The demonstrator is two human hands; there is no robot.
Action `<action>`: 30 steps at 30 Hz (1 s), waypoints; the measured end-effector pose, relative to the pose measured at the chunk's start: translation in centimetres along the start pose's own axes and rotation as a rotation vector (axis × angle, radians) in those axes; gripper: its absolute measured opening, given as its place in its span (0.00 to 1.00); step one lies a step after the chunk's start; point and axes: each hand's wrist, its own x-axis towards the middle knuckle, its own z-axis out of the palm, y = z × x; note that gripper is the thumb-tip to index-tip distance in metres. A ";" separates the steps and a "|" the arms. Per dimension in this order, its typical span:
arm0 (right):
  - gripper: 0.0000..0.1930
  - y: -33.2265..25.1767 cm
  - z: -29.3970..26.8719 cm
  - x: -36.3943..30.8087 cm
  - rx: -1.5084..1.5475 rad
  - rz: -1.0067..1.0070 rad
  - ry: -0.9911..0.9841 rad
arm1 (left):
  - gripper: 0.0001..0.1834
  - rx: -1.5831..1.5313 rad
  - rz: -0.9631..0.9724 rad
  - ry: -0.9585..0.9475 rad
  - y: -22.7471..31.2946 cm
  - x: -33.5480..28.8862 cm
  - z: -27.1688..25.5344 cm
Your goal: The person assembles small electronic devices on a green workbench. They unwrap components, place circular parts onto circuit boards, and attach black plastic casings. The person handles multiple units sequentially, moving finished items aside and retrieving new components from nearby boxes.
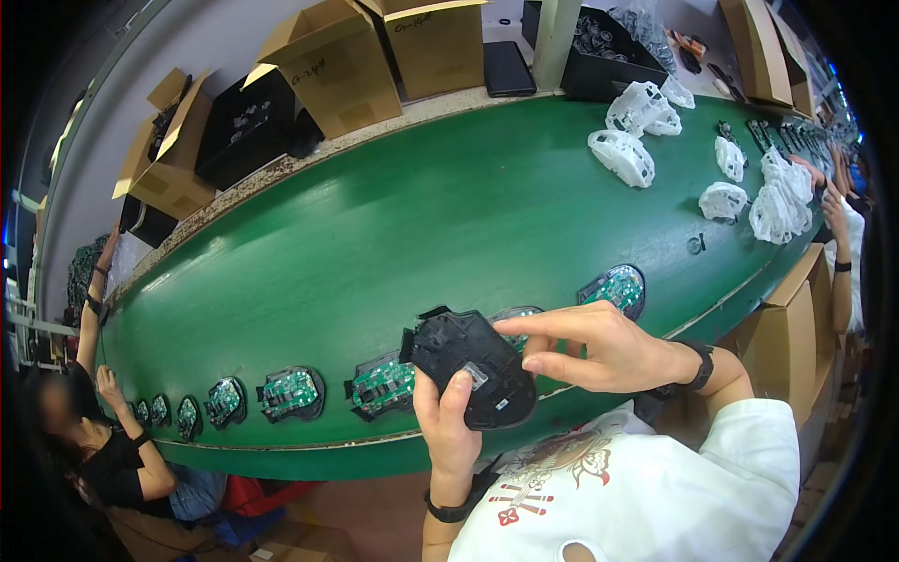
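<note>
A black plastic mouse shell is tilted up above the near edge of the green belt, a small silvery label on the face I see. My left hand grips its lower left side, the thumb lying across that face. At the shell's right edge, my right hand has its index finger stretched to the upper rim and its thumb lower down, both touching it. Behind the shell, another mouse base with a green circuit board is partly hidden. Left of my left hand lies a similar board in its base.
Several board-filled bases line the belt's near edge, with one to the right. White plastic frames are piled far right. Cardboard boxes and black bins stand behind the belt. Co-workers sit at both ends.
</note>
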 end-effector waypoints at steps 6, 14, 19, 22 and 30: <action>0.25 0.0 -0.1 -0.1 0.070 0.027 -0.068 | 0.24 -0.006 -0.021 0.044 0.4 0.3 0.0; 0.18 -0.2 0.1 0.0 0.126 0.108 -0.021 | 0.25 0.005 0.023 0.015 0.3 0.4 -0.5; 0.16 0.0 0.3 0.0 0.202 0.179 -0.029 | 0.24 0.069 0.105 0.032 0.2 0.1 -0.4; 0.15 0.1 0.3 0.0 0.210 0.195 -0.060 | 0.24 0.076 0.099 0.044 0.2 0.1 -0.3; 0.13 0.5 0.5 0.0 0.183 0.152 -0.068 | 0.24 0.030 -0.040 0.046 1.7 1.0 -1.1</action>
